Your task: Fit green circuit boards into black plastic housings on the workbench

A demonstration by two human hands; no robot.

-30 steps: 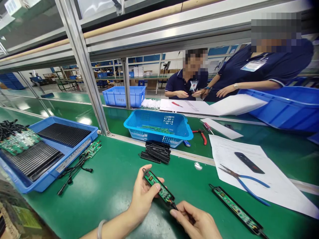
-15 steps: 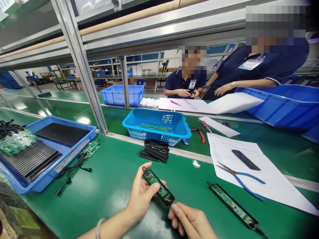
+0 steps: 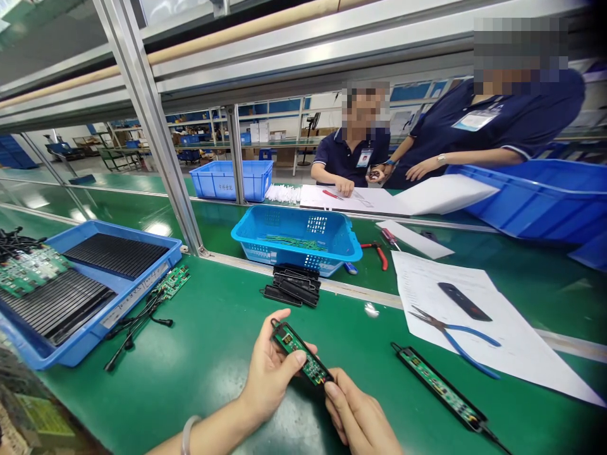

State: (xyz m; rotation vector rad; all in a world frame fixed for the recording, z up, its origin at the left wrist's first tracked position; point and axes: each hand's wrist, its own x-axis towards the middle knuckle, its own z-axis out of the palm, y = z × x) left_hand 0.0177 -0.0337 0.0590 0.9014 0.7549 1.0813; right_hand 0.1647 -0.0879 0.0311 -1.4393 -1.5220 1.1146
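Observation:
A narrow black plastic case (image 3: 309, 354) with a green circuit board (image 3: 301, 355) in it lies tilted in my left hand (image 3: 275, 370). My left thumb presses on the board, and the fingers wrap beneath the case. My right hand (image 3: 356, 407) grips the case's lower end, where small coloured wires show; its fingers hide whatever comes out of that end. To the right, a second black case (image 3: 439, 387) with a board inside lies on the green table (image 3: 199, 385), a black cable leading off it. Blue-handled pliers (image 3: 458, 338) rest on white paper (image 3: 412, 284) beyond.
Black case parts (image 3: 294, 287) are piled before a blue basket (image 3: 256, 253). At left, a blue tray (image 3: 142, 287) holds black cases and boards; cabled boards (image 3: 173, 283) lie beside it. A metal post (image 3: 156, 126) rises behind. Two people in dark shirts are across the table.
My right hand has moved slightly up, its fingers now against the case's lower end. My left hand keeps its hold. Across the table, the seated person has lowered a hand to the white board.

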